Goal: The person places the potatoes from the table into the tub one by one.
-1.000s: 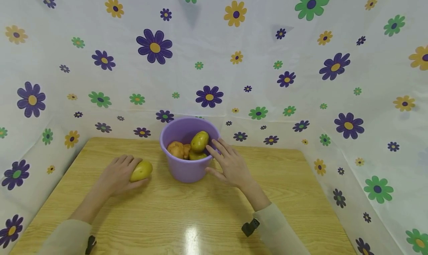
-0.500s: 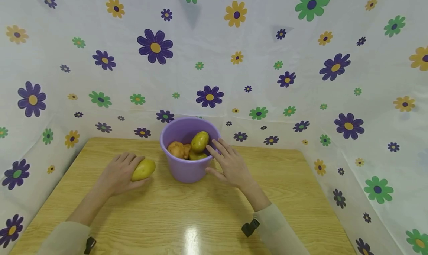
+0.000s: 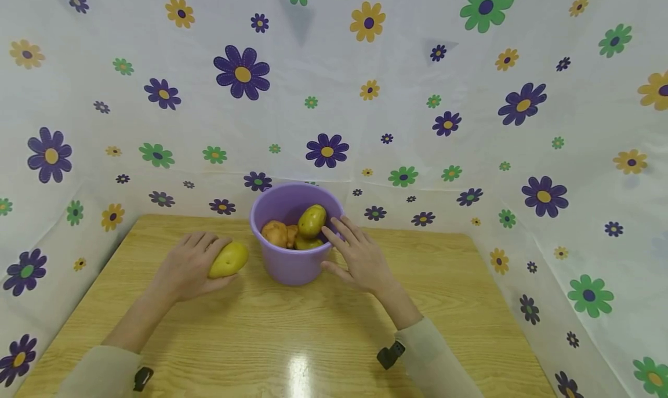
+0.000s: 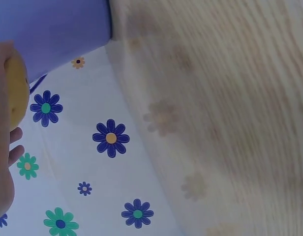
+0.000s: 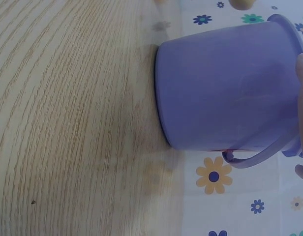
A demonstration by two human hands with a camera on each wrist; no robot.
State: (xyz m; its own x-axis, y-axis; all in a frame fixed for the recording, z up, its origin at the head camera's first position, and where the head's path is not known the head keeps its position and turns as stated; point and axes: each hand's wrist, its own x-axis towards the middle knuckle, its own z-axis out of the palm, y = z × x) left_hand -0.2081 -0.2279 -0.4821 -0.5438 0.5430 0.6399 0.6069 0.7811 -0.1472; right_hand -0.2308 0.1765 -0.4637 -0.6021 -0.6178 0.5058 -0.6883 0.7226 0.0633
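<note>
My left hand (image 3: 182,270) grips a smooth yellow potato (image 3: 228,260) with small dimples, held left of the purple bucket (image 3: 294,267). Part of that potato (image 4: 17,93) also shows at the left edge of the left wrist view. With fingers spread and fairly straight, my right hand (image 3: 360,259) touches the bucket's right rim and side. Inside the bucket lie a yellow-green potato (image 3: 312,221), another yellowish one (image 3: 308,243) partly covered, and lumpy orange-brown pieces (image 3: 275,234). The bucket's bottom is hidden.
The bucket stands upright near the back of a wooden table (image 3: 250,340). Its purple handle (image 5: 264,155) hangs along one side in the right wrist view. A white flower-patterned cloth (image 3: 302,119) encloses the table at the back and both sides.
My left hand has lifted the potato slightly and carried it a little to the right, closer to the bucket. The right hand and the bucket have stayed in place.
</note>
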